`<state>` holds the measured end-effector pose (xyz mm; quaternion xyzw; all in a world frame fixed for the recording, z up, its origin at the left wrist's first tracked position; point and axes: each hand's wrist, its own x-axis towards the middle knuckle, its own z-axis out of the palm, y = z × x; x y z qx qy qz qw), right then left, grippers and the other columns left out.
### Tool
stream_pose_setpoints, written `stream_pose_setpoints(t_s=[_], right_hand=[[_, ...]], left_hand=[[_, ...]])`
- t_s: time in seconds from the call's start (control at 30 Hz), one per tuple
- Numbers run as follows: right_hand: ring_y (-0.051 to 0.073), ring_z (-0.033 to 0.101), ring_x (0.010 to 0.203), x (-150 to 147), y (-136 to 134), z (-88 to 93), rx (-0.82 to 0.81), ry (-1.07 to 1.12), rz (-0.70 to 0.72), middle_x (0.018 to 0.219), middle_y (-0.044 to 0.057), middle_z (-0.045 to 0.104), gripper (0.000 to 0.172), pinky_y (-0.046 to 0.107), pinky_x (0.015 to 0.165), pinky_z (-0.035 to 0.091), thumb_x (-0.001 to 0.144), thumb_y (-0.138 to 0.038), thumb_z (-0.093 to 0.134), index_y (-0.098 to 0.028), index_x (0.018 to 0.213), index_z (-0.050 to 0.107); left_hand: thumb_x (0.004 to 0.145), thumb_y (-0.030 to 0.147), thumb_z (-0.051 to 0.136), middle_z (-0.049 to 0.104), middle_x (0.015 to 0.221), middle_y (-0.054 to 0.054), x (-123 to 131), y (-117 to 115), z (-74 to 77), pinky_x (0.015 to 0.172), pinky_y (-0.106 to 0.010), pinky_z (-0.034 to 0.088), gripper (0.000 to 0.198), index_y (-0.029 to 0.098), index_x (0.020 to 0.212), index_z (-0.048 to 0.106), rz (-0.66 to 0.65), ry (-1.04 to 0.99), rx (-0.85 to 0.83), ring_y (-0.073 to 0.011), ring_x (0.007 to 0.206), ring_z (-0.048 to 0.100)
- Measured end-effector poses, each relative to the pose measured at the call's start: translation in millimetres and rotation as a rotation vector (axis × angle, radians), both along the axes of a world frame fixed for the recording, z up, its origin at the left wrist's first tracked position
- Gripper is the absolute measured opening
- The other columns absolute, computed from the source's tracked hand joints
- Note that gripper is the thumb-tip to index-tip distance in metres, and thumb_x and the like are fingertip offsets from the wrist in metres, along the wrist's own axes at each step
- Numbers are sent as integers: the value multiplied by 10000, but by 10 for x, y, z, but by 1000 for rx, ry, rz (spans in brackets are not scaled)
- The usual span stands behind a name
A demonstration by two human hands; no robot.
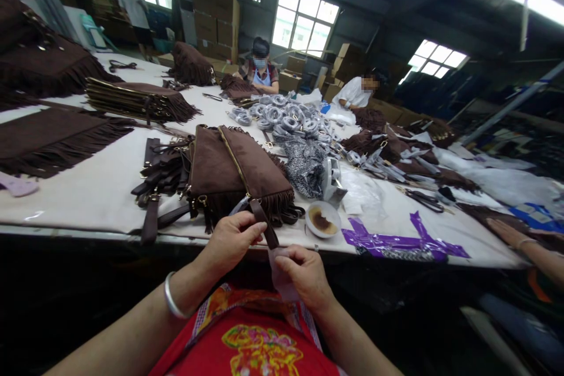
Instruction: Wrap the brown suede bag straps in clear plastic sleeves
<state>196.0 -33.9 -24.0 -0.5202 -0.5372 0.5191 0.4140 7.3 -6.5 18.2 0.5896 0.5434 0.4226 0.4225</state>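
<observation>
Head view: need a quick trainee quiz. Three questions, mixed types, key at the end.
1. Which wrist wears the silver bangle? A) left B) right
2. True or false: in the picture, the white bowl sits to the right of the fringed brown bag nearest the hands.
3. What is the left hand pinching, while the right hand holds translucent wrap at its lower end?

Key: 1. A; 2. True; 3. A brown strap.
</observation>
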Motion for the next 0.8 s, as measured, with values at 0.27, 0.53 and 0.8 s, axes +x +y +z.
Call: stream_pose_setpoints(t_s=[0.27, 0.53, 0.8], right_hand=[[122, 521, 490, -4, -31, -15, -92, 92, 28, 565, 19, 604, 258, 243, 489, 433, 714, -368, 711, -116, 666, 687], [168, 578, 700, 18, -53, -5, 41, 8, 10, 738, 35, 674, 171, 269, 667, 448, 744, -310, 697, -148, 734, 751], [148, 537, 622, 10, -60, -25, 20, 42, 18, 678, 36, 625, 280, 253, 569, 441, 740, -406, 708, -129, 734, 751]], left_hand=[[792, 365, 597, 618, 718, -23, 46, -64, -106, 612, -274, 435, 205, 179, 755, 677, -46, -96, -79, -182, 680, 554], [757, 387, 634, 577, 653, -9, 77, -72, -62, 588, -280, 411, 214, 202, 651, 641, -23, -103, -82, -184, 647, 536], [752, 418, 644, 615, 714, -32, 37, -89, -117, 605, -299, 449, 225, 197, 709, 662, -65, -204, -157, -199, 671, 573]])
